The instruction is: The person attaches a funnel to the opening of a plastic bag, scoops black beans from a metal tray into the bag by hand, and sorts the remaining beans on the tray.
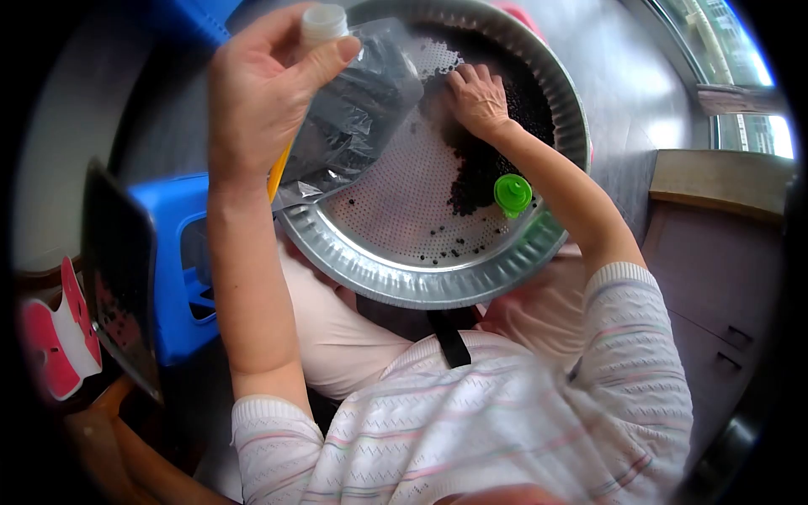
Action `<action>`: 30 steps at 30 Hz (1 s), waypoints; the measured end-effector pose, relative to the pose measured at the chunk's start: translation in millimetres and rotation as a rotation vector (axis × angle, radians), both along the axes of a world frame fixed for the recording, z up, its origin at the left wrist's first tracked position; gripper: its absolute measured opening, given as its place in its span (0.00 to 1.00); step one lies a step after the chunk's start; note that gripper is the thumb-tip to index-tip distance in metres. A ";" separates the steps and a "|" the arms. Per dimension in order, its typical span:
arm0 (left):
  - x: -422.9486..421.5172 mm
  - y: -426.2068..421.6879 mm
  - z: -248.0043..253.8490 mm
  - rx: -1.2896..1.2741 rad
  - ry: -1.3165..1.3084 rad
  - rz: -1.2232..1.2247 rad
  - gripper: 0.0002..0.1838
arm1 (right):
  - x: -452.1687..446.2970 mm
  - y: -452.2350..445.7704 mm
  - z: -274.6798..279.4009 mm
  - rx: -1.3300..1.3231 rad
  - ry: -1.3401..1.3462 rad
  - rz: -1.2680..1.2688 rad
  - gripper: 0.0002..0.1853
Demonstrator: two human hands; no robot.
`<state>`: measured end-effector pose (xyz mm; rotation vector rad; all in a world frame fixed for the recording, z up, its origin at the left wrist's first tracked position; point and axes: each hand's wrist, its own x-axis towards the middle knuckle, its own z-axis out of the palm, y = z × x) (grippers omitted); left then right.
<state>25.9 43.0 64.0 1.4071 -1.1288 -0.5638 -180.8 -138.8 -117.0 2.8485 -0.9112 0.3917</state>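
My left hand [265,88] is closed around the neck of a clear plastic spout pouch [358,109]. Its white threaded spout [324,23] stands uncapped between thumb and fingers, and the pouch hangs over the left side of a round metal tray [396,282] with a perforated bottom. Small dark round grains [475,177], perhaps beans or berries, are heaped in the tray's far and right parts. On the heap rests my right hand [480,103], palm down, its bent fingers slightly apart. Near my right forearm lies a round green plastic piece [512,194] with a raised centre.
The tray rests over my lap. A blue plastic stool [172,278] stands at the left, with a dark panel [118,269] and a red-and-white object [63,337] beyond it. A cabinet [715,269] and a window are on the right.
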 end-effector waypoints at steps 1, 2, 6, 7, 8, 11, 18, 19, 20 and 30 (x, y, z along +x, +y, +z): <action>-2.2 -2.7 -2.4 0.001 0.010 0.001 0.18 | -0.8 -1.5 -0.3 0.054 0.013 -0.019 0.14; -6.3 -6.4 -3.6 0.000 0.018 0.003 0.18 | -0.7 -3.7 0.1 0.106 0.025 -0.036 0.14; -20.5 -21.5 -5.7 0.025 0.043 0.012 0.18 | 2.6 -12.4 10.5 0.223 0.095 -0.075 0.13; -21.5 -24.9 -7.3 0.029 0.060 0.000 0.18 | 3.4 -13.4 14.2 0.276 0.127 -0.104 0.13; -22.1 -26.5 -6.5 0.023 -0.121 -0.021 0.17 | 2.4 -14.2 13.6 0.289 0.109 -0.125 0.13; -30.8 -34.3 -9.7 0.074 -0.126 -0.038 0.16 | 0.8 -17.2 12.6 0.440 -0.033 -0.217 0.13; -45.0 -47.7 -29.0 0.121 -0.140 -0.132 0.17 | -12.6 -8.8 49.2 1.777 -1.236 -0.461 0.12; -45.9 -48.9 -31.4 0.123 -0.157 -0.136 0.17 | -12.1 -9.2 55.2 1.879 -1.346 -0.390 0.12; -45.7 -49.0 -32.9 0.135 -0.117 -0.150 0.19 | -11.9 -10.4 59.6 1.978 -1.457 -0.313 0.11; -47.7 -46.7 -25.9 0.150 0.087 -0.206 0.19 | 42.8 2.6 157.1 2.274 -1.623 0.410 0.10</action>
